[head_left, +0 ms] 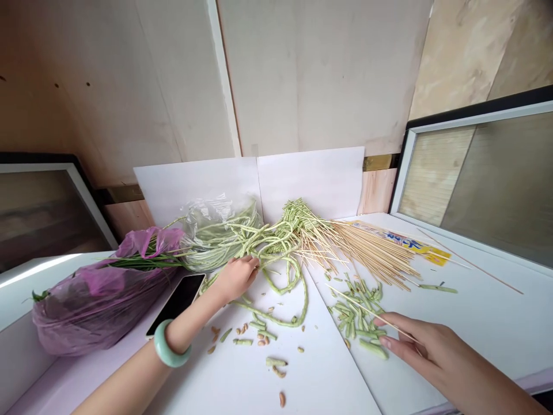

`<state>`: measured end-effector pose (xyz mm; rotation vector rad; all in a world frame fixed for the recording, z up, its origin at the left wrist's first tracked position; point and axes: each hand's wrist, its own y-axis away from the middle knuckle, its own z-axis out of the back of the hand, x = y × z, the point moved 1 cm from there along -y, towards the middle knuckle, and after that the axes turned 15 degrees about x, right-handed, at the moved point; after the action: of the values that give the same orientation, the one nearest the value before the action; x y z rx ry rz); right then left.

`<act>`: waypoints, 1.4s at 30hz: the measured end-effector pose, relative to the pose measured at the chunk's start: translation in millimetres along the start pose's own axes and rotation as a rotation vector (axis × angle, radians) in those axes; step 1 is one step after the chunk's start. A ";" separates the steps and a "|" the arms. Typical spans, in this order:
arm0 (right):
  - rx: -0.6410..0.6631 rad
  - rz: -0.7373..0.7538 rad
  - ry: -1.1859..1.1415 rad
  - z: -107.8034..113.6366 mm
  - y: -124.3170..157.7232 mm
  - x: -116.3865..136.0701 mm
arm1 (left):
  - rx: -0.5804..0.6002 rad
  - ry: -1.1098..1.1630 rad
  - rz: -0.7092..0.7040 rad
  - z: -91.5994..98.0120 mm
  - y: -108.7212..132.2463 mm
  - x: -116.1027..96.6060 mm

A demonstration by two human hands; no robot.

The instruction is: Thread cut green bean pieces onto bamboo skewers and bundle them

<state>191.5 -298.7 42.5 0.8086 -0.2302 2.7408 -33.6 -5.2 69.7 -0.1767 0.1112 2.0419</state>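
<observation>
My left hand (237, 278), with a pale green bangle (169, 346) on its wrist, reaches into the long green beans (305, 300). Its fingers are curled closed on a long bean, though the fingertips are partly hidden. A thin bamboo skewer (358, 304) is held in my right hand (421, 346), its point slanting up and left above a heap of short bean pieces (360, 308). At the back, bean pieces threaded on skewers (298, 214) are stacked beside the tangle of beans. Many bare skewers (380, 253) lie fanned out to the right of it.
A clear plastic bag (207, 219) of long beans and a purple bag (99, 305) of greens stand at left. A black phone (179, 302) lies by my left forearm. Loose seeds (282, 399) dot the white surface. A yellow wrapper (438, 253) lies behind the skewers.
</observation>
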 end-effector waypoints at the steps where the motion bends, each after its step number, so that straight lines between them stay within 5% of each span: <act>1: 0.013 -0.015 0.001 -2.0 -4.0 -0.5 | -0.012 0.043 -0.021 0.8 7.1 -1.2; 6: 0.056 -0.050 0.014 1.6 -19.4 1.2 | -0.077 0.361 -0.057 -4.7 42.6 -12.3; 9: 0.025 -0.032 -0.035 3.2 -34.3 20.8 | -0.047 0.814 -0.136 -10.9 56.3 -19.5; 12: -0.017 0.041 -0.223 -1.9 -49.9 41.8 | -0.009 1.002 -0.165 -14.9 63.5 -23.4; 21: 0.194 0.129 -0.359 -14.4 -73.1 62.4 | 0.134 1.224 -0.272 -19.4 69.8 -33.1; 29: 0.319 0.165 -0.412 -30.5 -88.9 69.4 | 0.083 1.457 -0.338 -20.1 72.6 -35.3; 42: 0.295 0.107 -0.587 -31.0 -74.7 63.1 | -0.003 1.389 -0.065 -30.7 62.0 -24.3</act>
<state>147.6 -207.1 57.1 1.7181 0.0247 2.5911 -75.3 -59.6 43.8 -1.5298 0.9231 1.4997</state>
